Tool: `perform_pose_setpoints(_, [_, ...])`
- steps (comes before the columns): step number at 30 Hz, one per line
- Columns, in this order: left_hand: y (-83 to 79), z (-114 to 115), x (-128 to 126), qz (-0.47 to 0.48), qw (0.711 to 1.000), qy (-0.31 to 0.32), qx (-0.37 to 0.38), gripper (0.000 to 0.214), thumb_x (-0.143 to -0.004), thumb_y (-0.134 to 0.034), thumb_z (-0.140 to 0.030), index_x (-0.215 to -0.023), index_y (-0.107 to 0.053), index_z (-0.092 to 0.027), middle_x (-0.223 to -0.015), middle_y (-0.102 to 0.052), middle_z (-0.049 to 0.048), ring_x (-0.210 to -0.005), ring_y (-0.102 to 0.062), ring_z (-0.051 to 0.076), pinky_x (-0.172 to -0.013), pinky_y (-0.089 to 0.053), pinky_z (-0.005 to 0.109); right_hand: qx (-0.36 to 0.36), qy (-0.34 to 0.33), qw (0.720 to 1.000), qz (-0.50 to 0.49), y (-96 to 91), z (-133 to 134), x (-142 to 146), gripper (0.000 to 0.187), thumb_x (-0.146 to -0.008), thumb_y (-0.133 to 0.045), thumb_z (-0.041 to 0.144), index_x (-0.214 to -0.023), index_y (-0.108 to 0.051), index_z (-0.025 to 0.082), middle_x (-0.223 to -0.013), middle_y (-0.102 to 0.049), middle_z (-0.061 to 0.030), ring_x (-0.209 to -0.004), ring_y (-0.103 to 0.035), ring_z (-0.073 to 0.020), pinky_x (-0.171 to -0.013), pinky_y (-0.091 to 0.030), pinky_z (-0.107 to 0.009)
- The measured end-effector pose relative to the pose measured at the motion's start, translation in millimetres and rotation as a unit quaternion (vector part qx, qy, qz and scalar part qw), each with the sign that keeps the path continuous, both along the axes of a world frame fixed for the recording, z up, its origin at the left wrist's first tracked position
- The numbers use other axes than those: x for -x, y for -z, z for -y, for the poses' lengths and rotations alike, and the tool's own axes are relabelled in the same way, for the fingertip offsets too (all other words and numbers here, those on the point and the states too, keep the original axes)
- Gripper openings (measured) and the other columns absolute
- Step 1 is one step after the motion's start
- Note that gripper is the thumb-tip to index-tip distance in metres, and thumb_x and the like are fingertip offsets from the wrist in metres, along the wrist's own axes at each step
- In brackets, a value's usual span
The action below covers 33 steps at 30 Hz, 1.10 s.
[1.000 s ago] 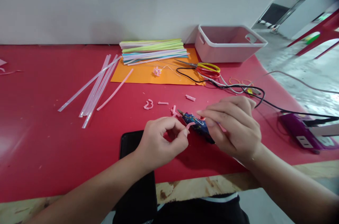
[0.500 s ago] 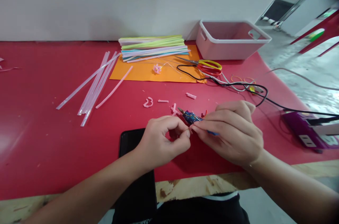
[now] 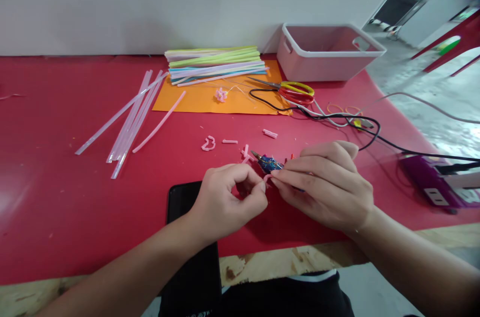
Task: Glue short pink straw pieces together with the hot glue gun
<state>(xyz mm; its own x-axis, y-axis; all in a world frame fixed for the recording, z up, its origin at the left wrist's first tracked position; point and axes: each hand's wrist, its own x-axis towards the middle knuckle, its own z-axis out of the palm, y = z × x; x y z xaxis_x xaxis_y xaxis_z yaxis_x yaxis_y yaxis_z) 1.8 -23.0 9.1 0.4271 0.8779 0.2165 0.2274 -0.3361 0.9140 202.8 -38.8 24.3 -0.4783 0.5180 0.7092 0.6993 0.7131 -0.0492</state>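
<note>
At the near edge of the red table (image 3: pixel 75 207), just beyond a black phone (image 3: pixel 180 197), a short pink straw piece (image 3: pixel 267 177) is pinched between 2 hands. It is judged that this piece is being bent or shaped. A light grip close to each end would serve best, so that the soft plastic is not crushed flat, and the fingertips are best held clear of the metal tip of the blue tool (image 3: pixel 269 163) just behind.

The left hand (image 3: pixel 228 202) is curled, knuckles up, with thumb and forefinger closed on the piece's left end. The right hand (image 3: pixel 330 192) lies palm down, its fingers stretched leftward and closed on the right end. Whether the tool's body is also gripped beneath it cannot be told. Cut pink bits (image 3: pixel 208 144) lie near.
</note>
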Motion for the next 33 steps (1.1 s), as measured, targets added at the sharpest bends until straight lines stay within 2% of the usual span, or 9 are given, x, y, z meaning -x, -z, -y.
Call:
perform_pose_setpoints(6, [-0.1,0,-2,0.016,1.0,0.008,-0.008,0.018,-0.074,-0.062,-0.007,-0.058,-0.056,-0.015,-0.053,-0.058,-0.0051,-0.05,-0.051,0.005,-0.054,-0.042,0.013,-0.002,0.02,1.0,-0.009,2.9,6,2,0.011,-0.08,-0.077,0.016,-0.082,-0.068,0.021,-0.072,-0.072,0.0006,-0.074,-0.06,-0.0173,-0.066,-0.041,-0.035])
perform_pose_setpoints(13, [-0.1,2,-2,0.021,0.999,0.008,-0.023,0.016,-0.069,-0.062,-0.004,-0.058,-0.055,-0.014,-0.053,-0.056,-0.006,-0.05,-0.048,0.004,-0.053,-0.04,0.013,0.008,0.026,1.0,-0.009,6.0,9,4,0.01,-0.082,-0.075,0.017,-0.089,-0.069,0.022,-0.076,-0.07,-0.0004,-0.076,-0.06,-0.0174,-0.068,-0.047,-0.035])
perform_pose_setpoints(20, [1.6,3,1,0.021,0.999,-0.01,-0.026,0.017,-0.069,-0.062,-0.003,-0.059,-0.055,-0.015,-0.055,-0.057,-0.0066,-0.051,-0.048,0.004,-0.055,-0.04,0.013,0.016,0.015,1.0,-0.007,2.6,2,4,0.01,-0.082,-0.074,0.016,-0.087,-0.069,0.023,-0.076,-0.074,-0.001,-0.075,-0.061,-0.0186,-0.066,-0.04,-0.037])
perform_pose_setpoints(28, [2.7,3,-1,0.011,0.999,-0.013,-0.043,0.019,-0.071,-0.062,-0.006,-0.058,-0.053,-0.015,-0.053,-0.054,-0.0056,-0.051,-0.048,0.005,-0.054,-0.04,0.015,-0.002,0.034,0.999,-0.012,8.9,5,7,0.01,-0.079,-0.076,0.017,-0.085,-0.069,0.021,-0.072,-0.072,0.0,-0.074,-0.061,-0.0172,-0.068,-0.042,-0.036])
perform_pose_setpoints(31, [3.0,3,-2,0.01,0.999,-0.012,-0.048,0.019,-0.073,-0.062,-0.006,-0.058,-0.054,-0.015,-0.054,-0.056,-0.005,-0.051,-0.049,0.005,-0.054,-0.04,0.015,0.02,0.031,0.999,-0.034,11.0,1,8,0.011,-0.078,-0.076,0.015,-0.08,-0.067,0.022,-0.07,-0.072,0.0006,-0.07,-0.061,-0.0167,-0.068,-0.042,-0.036])
perform_pose_setpoints(33, [3.5,3,-1,0.004,0.999,-0.016,-0.033,0.018,-0.076,-0.061,-0.009,-0.061,-0.057,-0.016,-0.057,-0.06,-0.0037,-0.054,-0.054,0.007,-0.056,-0.042,0.016,0.066,0.011,0.996,-0.05,10.0,-6,1,0.011,-0.078,-0.074,0.014,-0.08,-0.066,0.022,-0.072,-0.072,-0.0004,-0.069,-0.061,-0.0163,-0.069,-0.046,-0.034])
